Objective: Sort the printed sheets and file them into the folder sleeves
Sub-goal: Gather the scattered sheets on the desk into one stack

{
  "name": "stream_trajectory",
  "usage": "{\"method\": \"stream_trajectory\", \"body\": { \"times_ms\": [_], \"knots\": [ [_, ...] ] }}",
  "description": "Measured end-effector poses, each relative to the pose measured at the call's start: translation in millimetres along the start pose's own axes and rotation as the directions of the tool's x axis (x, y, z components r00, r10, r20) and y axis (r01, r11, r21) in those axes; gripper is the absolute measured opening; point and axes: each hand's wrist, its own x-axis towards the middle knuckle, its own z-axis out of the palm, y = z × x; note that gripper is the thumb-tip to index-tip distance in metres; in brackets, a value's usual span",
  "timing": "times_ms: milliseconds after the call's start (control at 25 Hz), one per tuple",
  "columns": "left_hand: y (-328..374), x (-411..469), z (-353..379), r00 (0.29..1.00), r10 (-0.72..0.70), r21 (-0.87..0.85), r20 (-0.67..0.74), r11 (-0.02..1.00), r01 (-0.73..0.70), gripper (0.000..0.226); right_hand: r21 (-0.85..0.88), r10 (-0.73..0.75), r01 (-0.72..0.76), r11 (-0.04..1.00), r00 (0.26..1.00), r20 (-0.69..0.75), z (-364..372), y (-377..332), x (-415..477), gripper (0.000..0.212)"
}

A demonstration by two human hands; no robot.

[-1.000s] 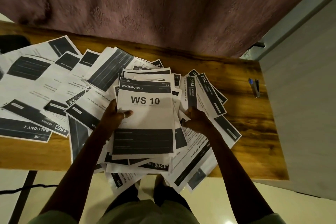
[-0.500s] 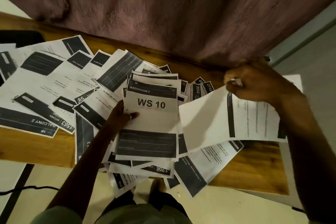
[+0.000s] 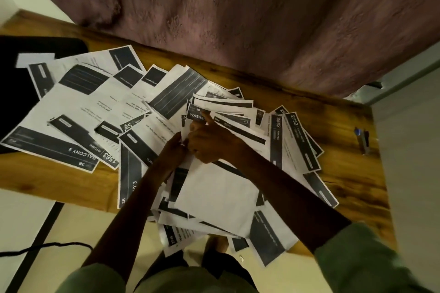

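The fingers (image 3: 209, 118) of the right hand (image 3: 212, 147) are doing two things: the index is stretching out straight and pressing on the header of the WASHROOM sheet (image 3: 195, 115), while the rest are curling in. I cannot tell whether they are pinching any paper, since the knuckles are hiding it. The left hand (image 3: 175, 150) is meeting it from the left, its fingers tucking under the stack (image 3: 228, 126) and gripping that side. The stack is sitting at the middle of the table (image 3: 345, 173) and hanging over the near edge. Half a second ago the right hand was lifting a sheet high over the right edge. Now that hand is crossing back to the middle, and a blank sheet (image 3: 219, 195) is lying face down over the lower part of the stack, covering the big code that was showing. That is probably the same sheet being gathered in with its group, so the sorting seems to be moving on by one sheet. Filing is not starting yet: loose sheets (image 3: 83, 102) are covering the left half of the table up to the far edge, and more are fanning toward the right edge, short of a pen (image 3: 362, 138). No sleeve is showing anywhere, though a black slab (image 3: 14, 93) at the left edge may be the folder.
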Motion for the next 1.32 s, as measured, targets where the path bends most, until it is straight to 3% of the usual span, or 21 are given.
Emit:
{"method": "stream_trajectory", "body": {
  "times_ms": [80,160,200,280,360,400,440,520,640,680,760,920,1040,1120,1200,1320],
  "knots": [
    [0.5,-1.4,0.4,0.999,-0.01,-0.139,-0.039,0.99,0.005,0.037,0.058,0.055,-0.047,0.997,0.99,-0.133,-5.3,-17.9,2.7,0.034],
    [-1.5,-1.4,-0.9,0.998,0.062,-0.177,-0.019,0.982,-0.064,0.041,0.319,0.323,-0.218,0.922,0.889,-0.326,11.8,-27.5,-9.2,0.056],
    [-0.3,-5.1,-1.5,0.994,0.099,-0.162,0.033,0.982,-0.093,0.035,0.504,0.522,-0.311,0.806,0.775,-0.356,23.0,-30.8,-23.5,0.06],
    [-4.0,-7.9,-1.2,0.979,0.161,-0.046,0.122,0.987,-0.156,0.05,0.803,0.856,-0.416,0.427,0.471,-0.211,54.1,-35.1,-61.6,0.054],
    [-7.9,-10.8,1.7,0.971,0.202,0.026,0.13,0.978,-0.207,0.062,0.933,0.98,-0.359,0.03,0.196,0.044,77.9,-34.7,-97.7,0.052],
    [-7.2,-12.5,3.0,0.967,0.23,0.028,0.113,0.972,-0.234,0.059,0.944,0.974,-0.305,-0.123,0.147,0.174,89.7,-32.3,-111.1,0.055],
    [-5.3,-14.3,3.0,0.963,0.252,0.016,0.097,0.967,-0.255,0.054,0.939,0.945,-0.247,-0.241,0.162,0.285,95.9,-30.2,-122.5,0.06],
    [3.0,-19.3,0.3,0.957,0.275,-0.045,0.089,0.961,-0.272,0.047,0.921,0.874,-0.077,-0.383,0.294,0.388,100.0,-26.9,-138.0,0.066],
    [28.7,-28.9,-4.6,0.935,0.324,-0.138,0.143,0.942,-0.305,0.045,0.877,0.796,0.177,-0.447,0.526,0.299,80.9,-20.2,-151.6,0.061],
    [38.5,-29.7,-4.4,0.93,0.331,-0.141,0.157,0.94,-0.311,0.044,0.875,0.786,0.199,-0.442,0.556,0.271,71.3,-17.0,-153.7,0.057],
    [61.7,-33.3,-2.4,0.926,0.345,-0.104,0.155,0.937,-0.332,0.04,0.908,0.83,0.202,-0.366,0.513,0.221,44.3,-10.4,-155.9,0.047],
    [104.8,-45.6,3.9,0.874,0.483,-0.079,0.049,0.875,-0.478,0.04,0.968,0.955,0.237,-0.084,0.295,0.011,-15.5,-2.1,-159.4,0.041],
    [123.7,-53.9,12.0,0.812,0.583,-0.115,-0.036,0.805,-0.582,0.042,0.959,0.984,0.284,0.0,0.171,-0.051,-33.8,-2.1,-157.2,0.048],
    [123.2,-52.0,14.7,0.798,0.601,-0.146,-0.041,0.787,-0.6,0.052,0.942,0.985,0.331,-0.064,0.175,0.005,-29.8,-2.4,-152.7,0.051],
    [115.2,-47.3,16.2,0.812,0.58,-0.156,-0.061,0.798,-0.582,0.063,0.927,0.963,0.328,-0.181,0.252,0.099,-13.0,-1.1,-146.8,0.05],
    [103.9,-41.3,24.9,0.848,0.516,-0.058,-0.117,0.849,-0.525,0.064,0.962,0.94,0.161,-0.221,0.3,0.166,9.3,0.0,-140.0,0.057]
  ]
}}
